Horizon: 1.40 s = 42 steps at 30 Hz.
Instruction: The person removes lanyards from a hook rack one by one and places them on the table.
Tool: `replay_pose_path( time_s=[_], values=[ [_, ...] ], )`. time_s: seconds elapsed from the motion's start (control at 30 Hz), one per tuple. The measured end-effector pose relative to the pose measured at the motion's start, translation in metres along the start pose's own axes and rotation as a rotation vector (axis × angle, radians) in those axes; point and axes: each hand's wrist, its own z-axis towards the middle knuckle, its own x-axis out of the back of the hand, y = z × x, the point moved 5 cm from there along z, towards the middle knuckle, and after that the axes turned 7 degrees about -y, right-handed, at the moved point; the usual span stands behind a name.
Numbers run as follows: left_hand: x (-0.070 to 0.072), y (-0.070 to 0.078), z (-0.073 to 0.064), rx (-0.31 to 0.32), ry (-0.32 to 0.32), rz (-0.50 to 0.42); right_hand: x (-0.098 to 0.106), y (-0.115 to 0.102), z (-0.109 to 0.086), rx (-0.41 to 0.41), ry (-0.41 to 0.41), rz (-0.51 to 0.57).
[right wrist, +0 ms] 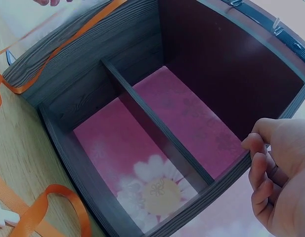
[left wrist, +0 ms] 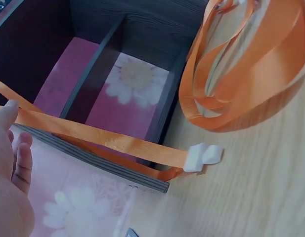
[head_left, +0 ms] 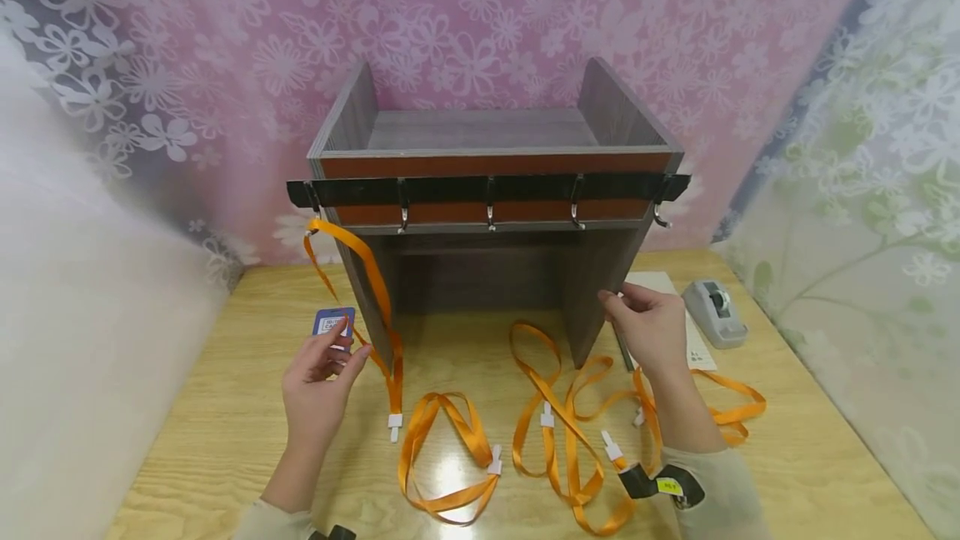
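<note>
An orange lanyard [head_left: 367, 261] hangs from the leftmost hook of the grey shelf [head_left: 498, 152], its white clip [head_left: 394, 423] at the lower end. My left hand [head_left: 318, 386] is beside this strap, fingers loosely bent; in the left wrist view a fingertip [left wrist: 11, 107] meets or overlaps the lanyard. Partly behind those fingers lies a blue ID card holder [head_left: 328, 317]. At the shelf's right side panel, my right hand [head_left: 651, 332] has bent fingertips over the front edge. Contact there is unclear, and its thumb is largely hidden in the right wrist view.
Several orange lanyards with white clips lie across the front of the table, including a looped one [head_left: 408, 448]. A black rail [head_left: 525, 188] carries several metal hooks. Right of the shelf are a paper sheet [head_left: 699, 348], a dark pen [head_left: 623, 348] and a tape dispenser [head_left: 716, 315].
</note>
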Motion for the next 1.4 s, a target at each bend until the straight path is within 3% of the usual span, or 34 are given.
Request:
replay_pose_path(
  time_s=[0.2, 0.33, 0.47, 0.63, 0.87, 1.03, 1.23, 1.4],
  values=[
    [-0.003, -0.001, 0.009, 0.065, -0.108, -0.033, 0.0, 0.001, -0.001, -0.006, 0.006, 0.017],
    [-0.007, 0.001, 0.015, 0.052, -0.168, 0.007, 0.0, 0.002, 0.0, 0.007, 0.009, 0.021],
    [-0.012, 0.006, 0.02, 0.029, -0.19, 0.05, -0.001, 0.003, 0.0, 0.026, 0.007, 0.017],
    [-0.022, 0.016, 0.027, -0.048, -0.164, 0.126, 0.0, 0.004, 0.001, 0.053, 0.003, 0.002],
    [-0.035, 0.033, 0.036, -0.148, -0.077, 0.212, 0.0, 0.003, 0.001, 0.06, 0.001, 0.007],
    [-0.039, 0.036, 0.039, -0.123, -0.046, 0.249, 0.0, 0.004, -0.001, 0.045, -0.006, 0.012],
    [-0.045, 0.039, 0.041, -0.078, -0.066, 0.269, 0.001, 0.004, -0.001, 0.041, -0.001, 0.01],
    [-0.049, 0.048, 0.041, -0.098, -0.078, 0.364, 0.001, 0.003, 0.001, 0.055, -0.013, -0.018]
  ],
)
